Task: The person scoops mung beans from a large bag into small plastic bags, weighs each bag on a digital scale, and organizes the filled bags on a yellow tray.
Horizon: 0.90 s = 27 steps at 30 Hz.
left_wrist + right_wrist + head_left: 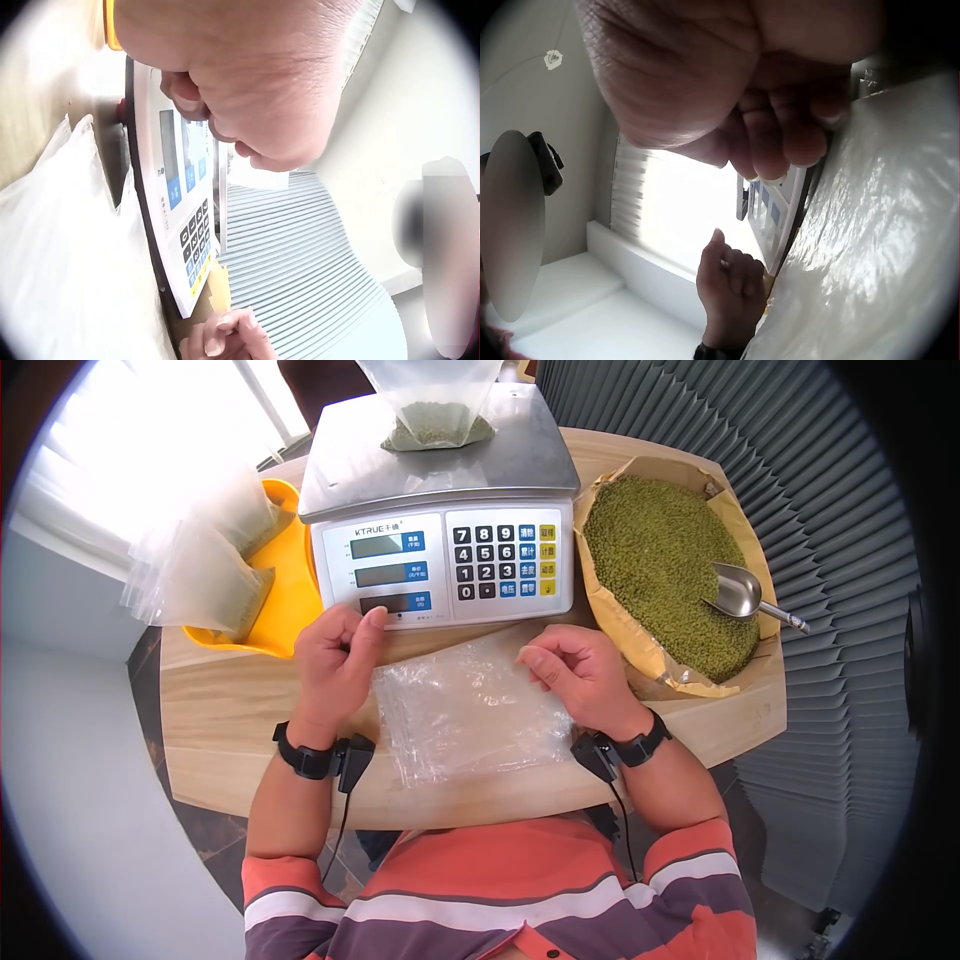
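Mid-frame, the left hand (338, 665) and right hand (582, 675) are curling loosely, empty, beside clear plastic (465, 715) probably best handled by its edges.

The clear bag (438, 426) is cut off by the head view's top edge, and the scale's (345, 470) displays (388, 575) at upper left of centre are unreadable.
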Each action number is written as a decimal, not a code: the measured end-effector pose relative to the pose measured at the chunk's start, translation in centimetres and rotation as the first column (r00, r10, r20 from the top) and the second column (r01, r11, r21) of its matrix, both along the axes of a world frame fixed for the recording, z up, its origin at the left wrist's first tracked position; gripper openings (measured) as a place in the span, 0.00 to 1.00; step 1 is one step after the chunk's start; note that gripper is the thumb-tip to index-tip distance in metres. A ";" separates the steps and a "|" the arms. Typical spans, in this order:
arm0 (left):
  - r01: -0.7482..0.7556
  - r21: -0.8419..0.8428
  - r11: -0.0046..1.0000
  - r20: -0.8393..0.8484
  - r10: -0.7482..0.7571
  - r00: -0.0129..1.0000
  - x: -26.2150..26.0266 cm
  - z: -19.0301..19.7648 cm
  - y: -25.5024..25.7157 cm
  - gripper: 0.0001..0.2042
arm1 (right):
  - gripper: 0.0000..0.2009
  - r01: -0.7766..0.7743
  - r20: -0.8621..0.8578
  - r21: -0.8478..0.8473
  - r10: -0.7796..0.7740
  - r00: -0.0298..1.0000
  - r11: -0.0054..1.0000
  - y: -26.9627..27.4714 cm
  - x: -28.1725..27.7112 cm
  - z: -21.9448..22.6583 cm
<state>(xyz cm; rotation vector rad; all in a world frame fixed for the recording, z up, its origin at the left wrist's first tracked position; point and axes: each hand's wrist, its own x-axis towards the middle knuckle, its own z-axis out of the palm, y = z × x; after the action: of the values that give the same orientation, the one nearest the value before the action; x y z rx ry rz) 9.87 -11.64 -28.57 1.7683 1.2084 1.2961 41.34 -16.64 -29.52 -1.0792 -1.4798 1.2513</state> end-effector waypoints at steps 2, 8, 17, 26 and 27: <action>-0.009 0.045 0.999 0.023 0.008 1.000 0.1 -0.2 -0.1 0.19 | 0.12 0.009 0.003 0.008 -0.009 1.000 1.000 0.0 0.0 -0.1; -0.077 0.169 0.983 0.137 0.054 0.989 -0.3 -1.2 -0.2 0.16 | 0.12 0.004 0.024 0.054 -0.006 1.000 0.999 0.0 0.0 -0.2; -0.133 0.217 0.967 0.169 0.097 0.981 -0.5 -1.7 -0.1 0.16 | 0.11 0.020 0.048 0.055 -0.022 0.999 0.998 0.0 -0.1 -0.3; -0.135 0.223 0.966 0.189 0.093 0.978 -0.7 -2.0 -0.1 0.14 | 0.11 0.030 0.052 0.057 -0.033 0.998 0.998 -0.1 -0.1 -0.1; -0.131 0.260 0.957 0.155 0.092 0.984 -0.6 -2.0 0.0 0.14 | 0.11 0.027 0.053 0.065 -0.031 0.998 0.998 -0.1 -0.1 -0.1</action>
<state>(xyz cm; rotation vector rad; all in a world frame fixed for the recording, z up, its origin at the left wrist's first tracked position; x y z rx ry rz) 9.23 -11.63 -30.61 1.7768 1.1072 1.6911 41.29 -16.70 -29.64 -1.0952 -1.5290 1.1549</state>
